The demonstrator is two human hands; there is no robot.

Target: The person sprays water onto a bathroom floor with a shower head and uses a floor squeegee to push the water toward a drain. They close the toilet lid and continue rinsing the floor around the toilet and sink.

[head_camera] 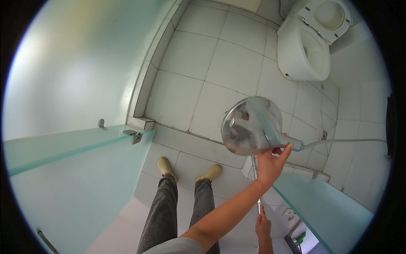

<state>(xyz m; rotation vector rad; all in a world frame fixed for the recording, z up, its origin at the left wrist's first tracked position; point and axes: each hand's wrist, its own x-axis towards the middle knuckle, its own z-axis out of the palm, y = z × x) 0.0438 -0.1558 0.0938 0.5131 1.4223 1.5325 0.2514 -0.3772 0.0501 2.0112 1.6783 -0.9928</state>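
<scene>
My left hand [272,158] reaches across to the right, its thumb and fingers on the grey-blue handle [295,143] of a hand shower. A flexible hose runs from this handle to the right wall. Against the handle lies a large round chrome disc [244,133], apparently a rain shower head, with blurred reflections; where the hand shower's own head ends cannot be told. A thin metal pipe [255,168] runs down from the disc, passing behind my left wrist. Lower down, my right hand [263,223] grips the pipe's lower part, index finger stretched along it.
Glass panels stand at left [79,177] and lower right [320,193]. A low tiled kerb [190,136] crosses before my feet. A white toilet [301,54], lid raised, stands at upper right. A floor drain [324,135] lies near the hose.
</scene>
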